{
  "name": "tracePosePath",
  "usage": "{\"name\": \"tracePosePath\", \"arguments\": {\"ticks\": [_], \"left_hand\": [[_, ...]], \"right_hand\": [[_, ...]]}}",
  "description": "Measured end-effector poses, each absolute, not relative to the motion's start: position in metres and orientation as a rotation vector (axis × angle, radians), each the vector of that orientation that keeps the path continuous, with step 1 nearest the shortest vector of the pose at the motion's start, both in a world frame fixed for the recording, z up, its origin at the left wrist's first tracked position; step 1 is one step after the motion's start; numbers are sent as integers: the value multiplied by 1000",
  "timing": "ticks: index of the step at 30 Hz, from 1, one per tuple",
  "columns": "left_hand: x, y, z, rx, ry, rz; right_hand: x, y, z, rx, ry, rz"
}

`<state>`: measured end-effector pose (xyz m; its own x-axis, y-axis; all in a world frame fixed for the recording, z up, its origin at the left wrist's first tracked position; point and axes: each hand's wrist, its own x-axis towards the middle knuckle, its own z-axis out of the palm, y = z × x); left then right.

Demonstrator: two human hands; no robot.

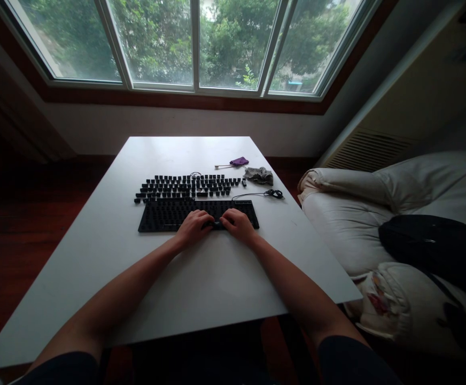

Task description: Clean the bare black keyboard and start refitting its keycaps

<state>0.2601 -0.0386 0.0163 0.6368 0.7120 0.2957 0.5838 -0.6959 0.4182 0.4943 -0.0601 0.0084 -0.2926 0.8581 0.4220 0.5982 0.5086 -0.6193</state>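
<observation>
**Loose keys (pixel 183 188) lie by a keyboard (pixel 199 206)**

The black keyboard lies on the white surface (pixel 201 283), with the keys in rows at twelve o'clock. Many seem off; I can't tell how many are left on. The left hand (pixel 195 225) and right hand (pixel 238 222) curl at its near edge; I can't tell if they hold anything. Gray cloth (pixel 259 175) is at two o'clock, a sofa (pixel 329 224) at three, a window (pixel 156 43) at twelve.

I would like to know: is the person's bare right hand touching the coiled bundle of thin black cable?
Apart. The head view shows the right hand at the black rectangular keyboard, and white tabletop separating hand from the coiled bundle.
</observation>
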Motion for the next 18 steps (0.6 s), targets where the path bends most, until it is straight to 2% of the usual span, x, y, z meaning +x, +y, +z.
{"name": "tracePosePath", "arguments": {"ticks": [18], "left_hand": [[253,-46,11,2414,1255,807]], "right_hand": [[495,-59,6,-1169,-2015,444]]}}
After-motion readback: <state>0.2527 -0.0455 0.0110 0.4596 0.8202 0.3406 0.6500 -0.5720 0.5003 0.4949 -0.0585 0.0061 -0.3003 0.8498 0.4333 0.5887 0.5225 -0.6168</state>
